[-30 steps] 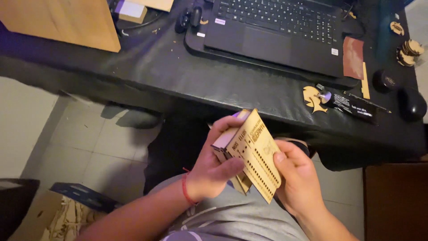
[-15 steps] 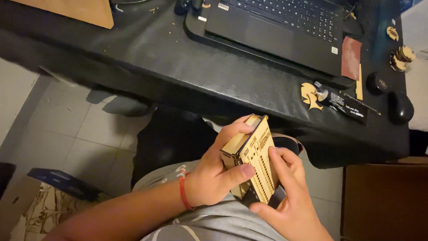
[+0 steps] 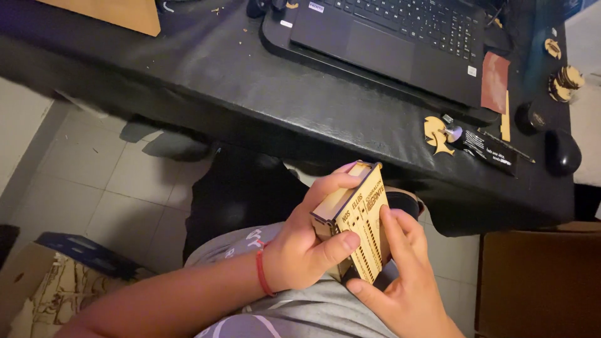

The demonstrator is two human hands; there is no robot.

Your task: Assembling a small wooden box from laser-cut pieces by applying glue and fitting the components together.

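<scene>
while clamped between left hand (image 3: 300,253) and right hand (image 3: 400,275), just below the black desk (image 3: 250,100) edge: thin laser-cut wooden box (image 3: 360,225), probably light, stiff, brittle... best gripped by edges.

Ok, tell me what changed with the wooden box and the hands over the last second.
The wooden box turned from face-up to more edge-on and sank closer to the lap. The right hand shifted from the far edge onto the slotted face, fingers spread. The left hand kept its grip; laptop and desk items stayed put.
</scene>
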